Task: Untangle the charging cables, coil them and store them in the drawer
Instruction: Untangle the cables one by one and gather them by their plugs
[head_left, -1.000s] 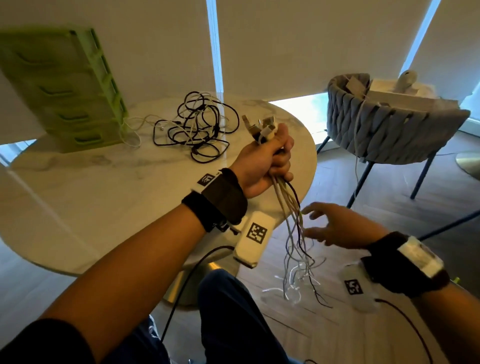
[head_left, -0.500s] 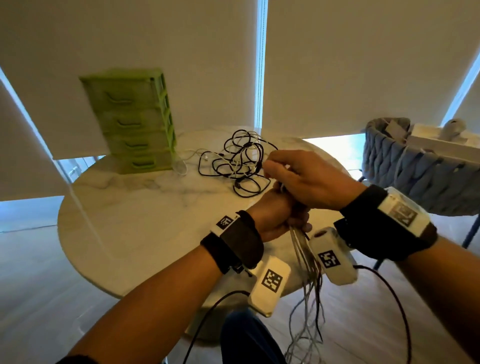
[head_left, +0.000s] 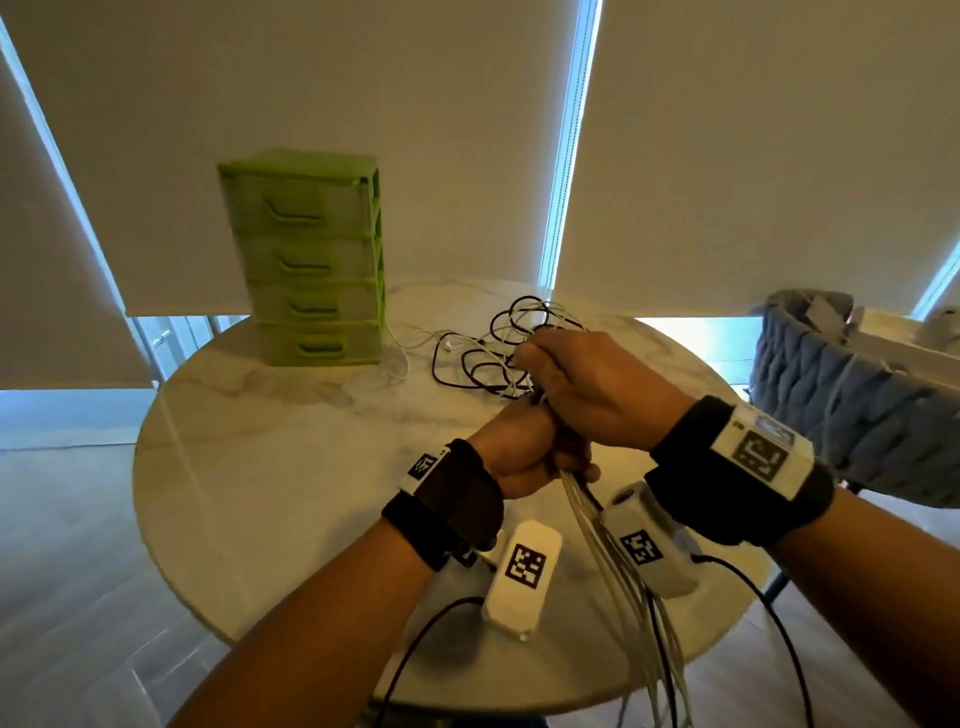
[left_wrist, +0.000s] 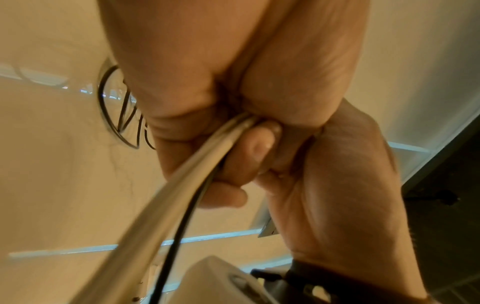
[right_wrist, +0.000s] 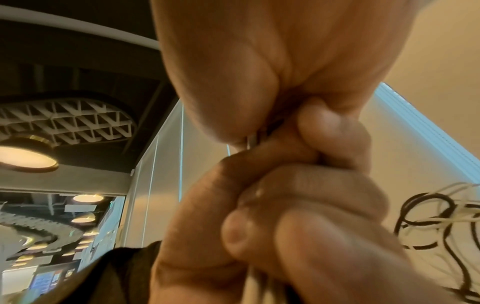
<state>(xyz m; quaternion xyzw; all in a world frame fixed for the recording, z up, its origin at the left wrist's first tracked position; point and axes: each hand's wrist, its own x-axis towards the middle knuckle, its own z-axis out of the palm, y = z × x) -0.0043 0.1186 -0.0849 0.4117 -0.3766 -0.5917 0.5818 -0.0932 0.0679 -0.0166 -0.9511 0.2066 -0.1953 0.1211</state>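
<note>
My left hand (head_left: 524, 447) is a fist round a bundle of white cables (head_left: 618, 566) with one black cable among them; the bundle hangs down past the table's near edge. My right hand (head_left: 587, 384) sits on top of that fist, its fingers curled over the bundle's upper ends, which are hidden. In the left wrist view the bundle (left_wrist: 192, 176) runs out under my curled fingers (left_wrist: 257, 148). A tangle of black and white cables (head_left: 488, 353) lies on the table behind my hands. The green drawer unit (head_left: 306, 260) stands at the back left, all drawers closed.
The round marble table (head_left: 270, 467) is bare on its left and near parts. A grey woven chair (head_left: 841, 395) holding white items stands to the right of the table. Roller blinds cover the windows behind. Wrist camera leads hang below my forearms.
My right hand rose from beside the hanging cables and closed over the top of my left fist, covering the plug ends. Both hands moved in over the table.
</note>
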